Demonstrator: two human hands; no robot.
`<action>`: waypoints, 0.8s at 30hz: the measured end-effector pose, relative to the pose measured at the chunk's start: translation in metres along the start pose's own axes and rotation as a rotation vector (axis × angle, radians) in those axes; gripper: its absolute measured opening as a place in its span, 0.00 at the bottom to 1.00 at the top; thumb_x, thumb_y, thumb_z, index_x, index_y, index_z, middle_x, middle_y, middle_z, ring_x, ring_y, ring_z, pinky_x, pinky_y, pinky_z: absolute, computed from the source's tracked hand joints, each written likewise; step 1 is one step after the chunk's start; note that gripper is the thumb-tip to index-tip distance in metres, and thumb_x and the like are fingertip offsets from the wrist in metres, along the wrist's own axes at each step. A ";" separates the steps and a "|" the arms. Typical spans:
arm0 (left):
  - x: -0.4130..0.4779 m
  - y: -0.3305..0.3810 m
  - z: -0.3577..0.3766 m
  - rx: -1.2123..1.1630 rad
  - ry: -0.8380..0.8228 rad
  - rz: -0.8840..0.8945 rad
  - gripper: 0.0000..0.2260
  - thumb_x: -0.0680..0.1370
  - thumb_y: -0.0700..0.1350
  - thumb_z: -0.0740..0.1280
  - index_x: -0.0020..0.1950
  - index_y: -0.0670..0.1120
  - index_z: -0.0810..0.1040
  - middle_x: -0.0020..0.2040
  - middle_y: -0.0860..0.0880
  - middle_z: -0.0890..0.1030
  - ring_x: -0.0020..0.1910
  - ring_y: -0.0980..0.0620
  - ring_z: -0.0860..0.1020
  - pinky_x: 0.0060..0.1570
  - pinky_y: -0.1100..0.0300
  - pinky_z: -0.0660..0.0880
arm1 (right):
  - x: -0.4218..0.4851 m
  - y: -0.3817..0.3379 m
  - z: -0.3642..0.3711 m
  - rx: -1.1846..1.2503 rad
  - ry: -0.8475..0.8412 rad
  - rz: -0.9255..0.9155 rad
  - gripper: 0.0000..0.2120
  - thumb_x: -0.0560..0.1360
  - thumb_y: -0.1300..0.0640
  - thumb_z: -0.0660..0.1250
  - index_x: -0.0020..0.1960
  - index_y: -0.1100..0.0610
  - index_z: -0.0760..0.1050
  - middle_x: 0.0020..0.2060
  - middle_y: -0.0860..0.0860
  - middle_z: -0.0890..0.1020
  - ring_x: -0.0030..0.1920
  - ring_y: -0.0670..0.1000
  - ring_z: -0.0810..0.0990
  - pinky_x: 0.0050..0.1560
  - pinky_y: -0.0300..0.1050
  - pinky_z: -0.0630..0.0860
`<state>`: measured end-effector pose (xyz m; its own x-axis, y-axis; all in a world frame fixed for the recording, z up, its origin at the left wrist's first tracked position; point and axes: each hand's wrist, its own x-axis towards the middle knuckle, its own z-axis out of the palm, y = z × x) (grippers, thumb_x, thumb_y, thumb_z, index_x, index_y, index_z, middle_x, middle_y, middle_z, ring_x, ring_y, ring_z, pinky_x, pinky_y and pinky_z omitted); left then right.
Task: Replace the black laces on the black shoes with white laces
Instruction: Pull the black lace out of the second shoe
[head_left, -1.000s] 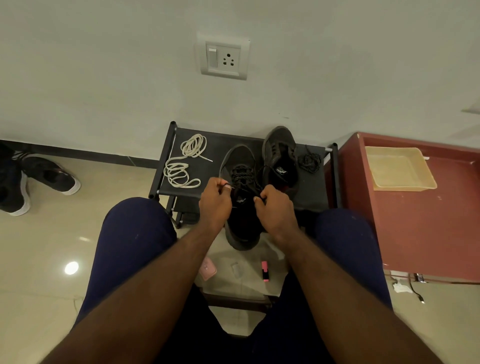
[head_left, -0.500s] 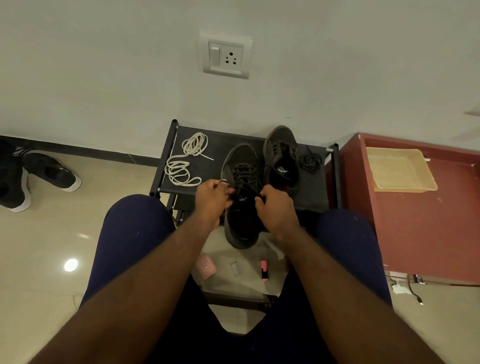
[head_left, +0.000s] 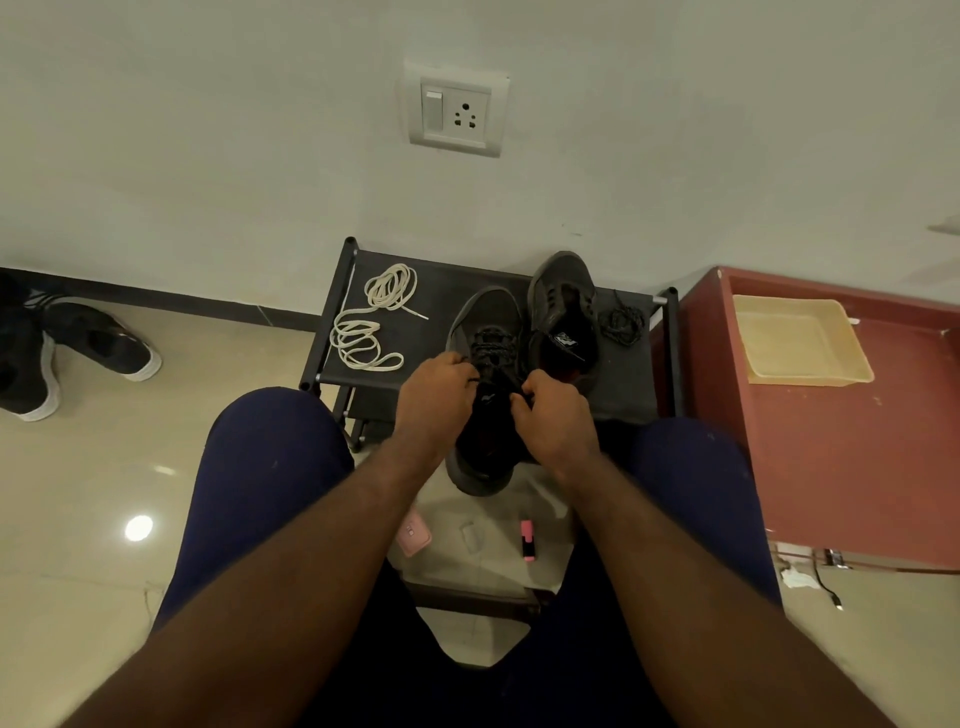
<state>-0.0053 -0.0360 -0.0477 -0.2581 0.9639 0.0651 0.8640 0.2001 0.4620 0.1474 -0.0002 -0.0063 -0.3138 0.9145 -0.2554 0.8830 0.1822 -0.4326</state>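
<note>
We view the nearer black shoe (head_left: 488, 322) lying toe toward the wall on the front part of the black fabric surface (head_left: 623, 384), its heel overhanging the front edge above the floor. The black lace (head_left: 491, 349) is threaded across its eyelets. The left hand (head_left: 434, 395) and right hand (head_left: 558, 415) close in on either side of the tongue. The left fingers (head_left: 457, 366) and right fingers (head_left: 530, 387) are curled and pressed together, and each set appears to pinch a strand of that lace, though dark on dark makes the contact hard to resolve. The second black shoe (head_left: 563, 296) lies just beside the first, on its right, with a loose black lace (head_left: 621, 325) bunched beyond it. The white laces (head_left: 366, 332) lie coiled on the surface's left part, apart from both hands. A pink highlighter (head_left: 527, 540) lies on the floor below.
</note>
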 end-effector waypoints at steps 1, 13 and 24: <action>0.000 0.001 -0.001 -0.029 0.020 -0.019 0.08 0.78 0.44 0.65 0.51 0.44 0.84 0.50 0.46 0.82 0.48 0.45 0.79 0.47 0.52 0.76 | 0.000 0.000 0.000 -0.003 0.000 0.000 0.09 0.80 0.51 0.64 0.52 0.56 0.74 0.48 0.57 0.82 0.49 0.60 0.80 0.49 0.54 0.78; 0.003 -0.020 -0.024 -0.565 -0.038 -0.532 0.23 0.74 0.34 0.66 0.69 0.46 0.71 0.63 0.43 0.75 0.49 0.46 0.80 0.48 0.51 0.80 | 0.003 0.006 0.000 0.074 -0.008 0.002 0.08 0.79 0.49 0.66 0.48 0.54 0.74 0.43 0.55 0.82 0.45 0.58 0.80 0.47 0.55 0.79; 0.005 0.013 -0.003 -0.180 -0.041 0.002 0.05 0.76 0.44 0.69 0.49 0.44 0.83 0.46 0.46 0.83 0.46 0.47 0.80 0.48 0.55 0.74 | -0.001 0.004 0.004 0.034 -0.048 -0.036 0.08 0.79 0.51 0.65 0.47 0.55 0.71 0.45 0.56 0.81 0.47 0.59 0.79 0.47 0.54 0.76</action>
<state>0.0034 -0.0295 -0.0392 -0.2348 0.9715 0.0317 0.7725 0.1667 0.6128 0.1500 -0.0013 -0.0114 -0.3621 0.8890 -0.2803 0.8587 0.2010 -0.4715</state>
